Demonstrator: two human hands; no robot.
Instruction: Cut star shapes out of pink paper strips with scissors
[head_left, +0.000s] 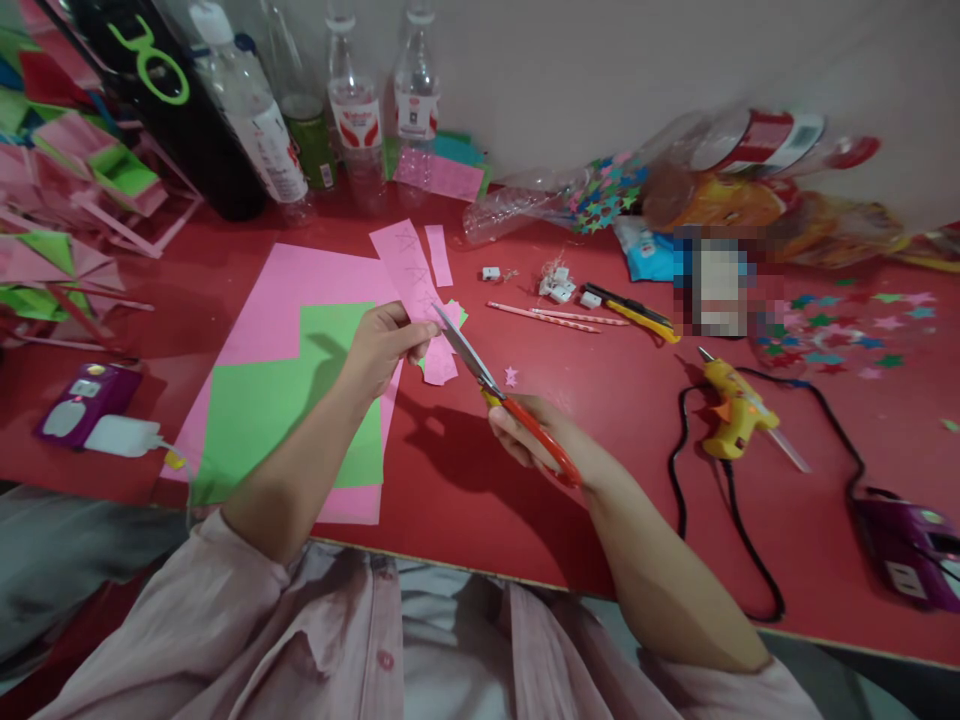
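My left hand pinches the lower end of a pink paper strip with stars drawn on it. In my right hand are scissors with red-orange handles; their blade tips reach the strip beside my left fingertips. I cannot tell whether the blades touch the paper. Under and beside the strip lie pink paper scraps with some green. A small pink cut-out star rests on the table near the blades. Below my left forearm lie green paper and larger pink sheets.
A yellow glue gun with its black cord lies at right. Pencils, a cutter and loose paper stars are spread across the red table. Plastic bottles line the wall; paper crafts crowd the left.
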